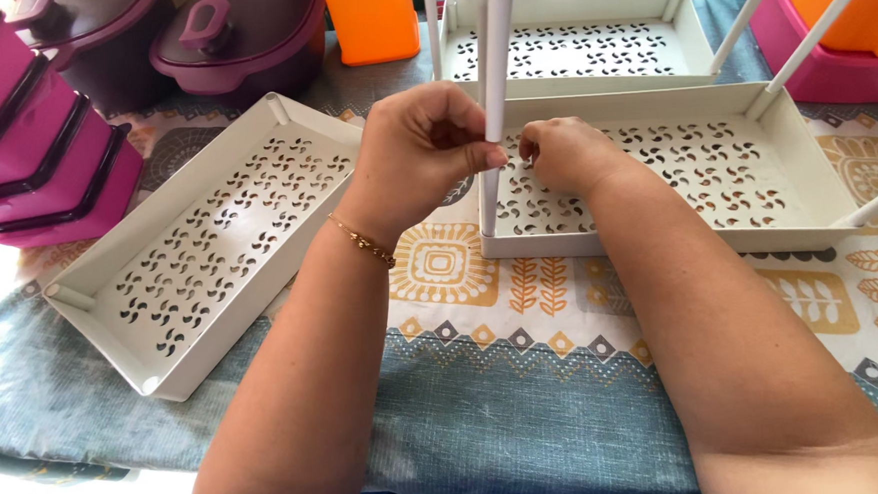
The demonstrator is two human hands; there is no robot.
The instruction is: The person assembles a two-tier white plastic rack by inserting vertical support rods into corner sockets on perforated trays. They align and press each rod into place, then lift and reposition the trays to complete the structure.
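Patterned tablecloth (461,276), left hand (419,148) gripping upright white pole (495,74), right hand (564,155) curled inside perforated cream tray (816,172)

Bare patterned tabletop (527,393) lies open near the person, while white poles (495,64) stand over the perforated tray (805,158), hemmed by a second tray (199,250) and stacked pink containers (33,148).

Bare forearms, no sleeves; a thin gold chain bracelet (364,243) circles the left wrist.

Matt cream perforated plastic tray (648,231) and smooth white plastic tube (495,64), on a patterned woven cloth table cover (487,395); glossy magenta plastic containers (23,138) upper left.
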